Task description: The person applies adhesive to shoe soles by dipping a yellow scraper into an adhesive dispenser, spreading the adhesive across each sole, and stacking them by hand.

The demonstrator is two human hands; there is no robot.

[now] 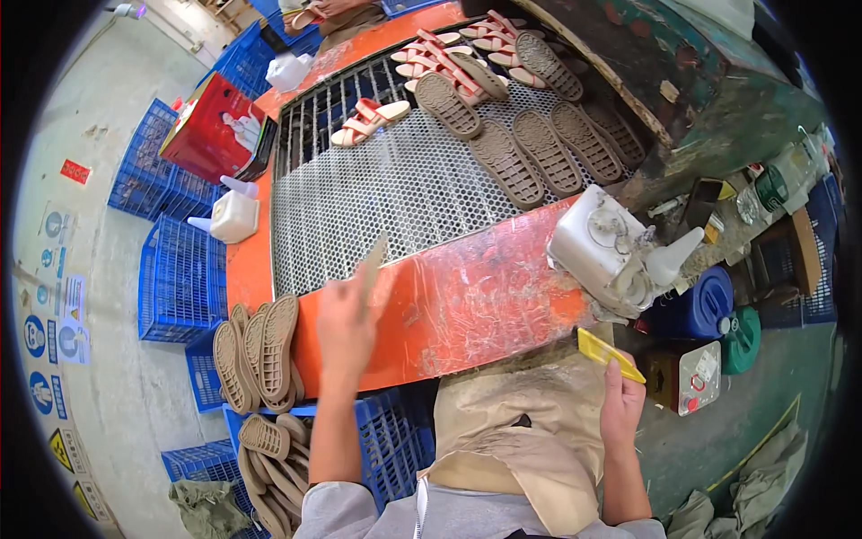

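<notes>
My left hand point(346, 328) is raised over the near orange edge of the work table, smeared by motion. Its fingers are closed on a thin, tan, pointed piece point(372, 262) that sticks up toward the mesh; its kind is too blurred to tell. At my right side, just beyond the table's near edge, my right hand point(620, 409) grips a flat yellow piece point(611, 354), perhaps a handle. Whatever end it may have is not clear. A stack of brown shoe soles point(269, 346) stands left of my left hand.
Brown soles point(507, 166) and red-strapped sandal uppers point(440, 63) lie on the metal mesh point(359, 207). One sandal upper point(368, 121) sits apart. A white glue bottle point(602, 238) stands at the right corner, another white bottle point(235, 216) at the left. Blue crates point(180, 278) line the left side.
</notes>
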